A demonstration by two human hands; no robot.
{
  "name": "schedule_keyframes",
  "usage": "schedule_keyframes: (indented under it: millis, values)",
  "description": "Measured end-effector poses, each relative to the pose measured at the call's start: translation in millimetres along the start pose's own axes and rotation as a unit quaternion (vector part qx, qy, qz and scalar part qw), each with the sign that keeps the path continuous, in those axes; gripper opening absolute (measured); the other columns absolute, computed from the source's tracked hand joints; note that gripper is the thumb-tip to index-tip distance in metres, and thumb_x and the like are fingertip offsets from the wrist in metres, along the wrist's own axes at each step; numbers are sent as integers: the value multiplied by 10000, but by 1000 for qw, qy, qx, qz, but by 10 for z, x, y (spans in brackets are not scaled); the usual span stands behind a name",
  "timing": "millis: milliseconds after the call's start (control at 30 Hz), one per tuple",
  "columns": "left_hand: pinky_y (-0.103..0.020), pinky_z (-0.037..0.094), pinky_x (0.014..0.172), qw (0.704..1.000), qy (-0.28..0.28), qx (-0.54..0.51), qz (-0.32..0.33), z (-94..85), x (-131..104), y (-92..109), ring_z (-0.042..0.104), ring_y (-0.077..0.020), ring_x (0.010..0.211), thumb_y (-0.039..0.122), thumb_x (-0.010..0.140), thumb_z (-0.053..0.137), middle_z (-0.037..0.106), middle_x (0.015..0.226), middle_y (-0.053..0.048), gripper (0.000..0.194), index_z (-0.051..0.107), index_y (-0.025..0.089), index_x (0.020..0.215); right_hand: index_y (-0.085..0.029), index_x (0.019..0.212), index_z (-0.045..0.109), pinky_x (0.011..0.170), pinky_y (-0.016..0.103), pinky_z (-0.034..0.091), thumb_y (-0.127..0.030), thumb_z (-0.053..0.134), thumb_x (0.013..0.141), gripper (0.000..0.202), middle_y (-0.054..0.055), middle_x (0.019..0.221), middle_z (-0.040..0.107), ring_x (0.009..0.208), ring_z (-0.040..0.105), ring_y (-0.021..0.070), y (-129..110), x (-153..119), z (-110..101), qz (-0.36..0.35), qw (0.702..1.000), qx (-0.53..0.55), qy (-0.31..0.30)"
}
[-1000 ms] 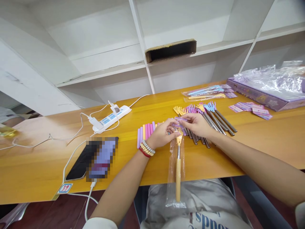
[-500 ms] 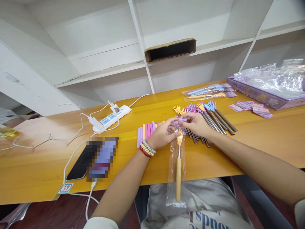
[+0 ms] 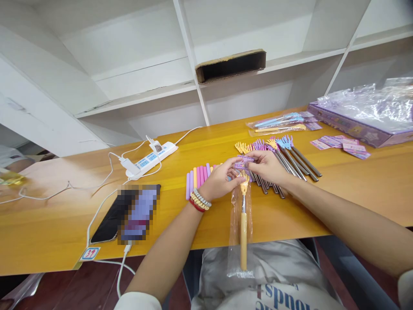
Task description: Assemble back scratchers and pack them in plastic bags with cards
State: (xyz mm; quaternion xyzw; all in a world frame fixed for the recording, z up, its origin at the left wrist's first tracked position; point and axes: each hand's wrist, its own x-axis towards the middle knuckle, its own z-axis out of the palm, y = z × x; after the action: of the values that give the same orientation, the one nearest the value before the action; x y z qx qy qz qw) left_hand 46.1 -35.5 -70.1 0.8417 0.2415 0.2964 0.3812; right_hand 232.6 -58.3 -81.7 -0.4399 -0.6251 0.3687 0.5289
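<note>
My left hand [image 3: 220, 180] is closed on the upper part of a clear plastic bag [image 3: 234, 245]. Inside the bag hangs a yellow back scratcher [image 3: 244, 232], claw end up, its handle reaching past the table edge over my lap. My right hand [image 3: 265, 167] pinches a small purple card [image 3: 242, 162] at the bag's mouth. How far the card sits within the bag, I cannot tell. Behind my right hand lie several back scratchers [image 3: 295, 160] with coloured claws and metal rods. Partly hidden by my left hand is a row of coloured handle tubes [image 3: 197, 177].
Bagged back scratchers [image 3: 280, 124] lie at the back, with loose purple cards [image 3: 338, 144] to their right. A purple box [image 3: 355, 131] holds clear bags. On the left are a power strip [image 3: 151, 160], cables and two phones [image 3: 109, 219]. A cardboard box [image 3: 230, 66] rests on the shelf.
The purple card has shifted slightly left and down at the bag's mouth, between my hands. The bag's lower end has swung a little to the right. Both hands keep their holds.
</note>
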Motion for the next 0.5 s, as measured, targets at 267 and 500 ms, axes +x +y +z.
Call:
schedule_keyframes:
  millis: [267, 500]
  values:
    - [-264, 494, 689, 996, -1, -84, -22, -23, 12, -21, 551, -105, 732, 284, 752, 663, 600, 978, -73, 571, 459, 180, 1275, -192, 930, 696, 368, 195, 372, -189, 589, 720, 236, -28, 562, 601, 391, 473, 64, 16, 7, -88, 24, 997, 51, -59]
    - [-266, 494, 705, 995, -1, -93, -21, -10, 16, -16, 546, -101, 747, 261, 753, 658, 590, 1004, -73, 577, 447, 187, 1285, -190, 880, 682, 403, 223, 430, -300, 668, 713, 201, -7, 622, 628, 445, 521, 87, -7, 4, -89, 21, 998, 44, -51]
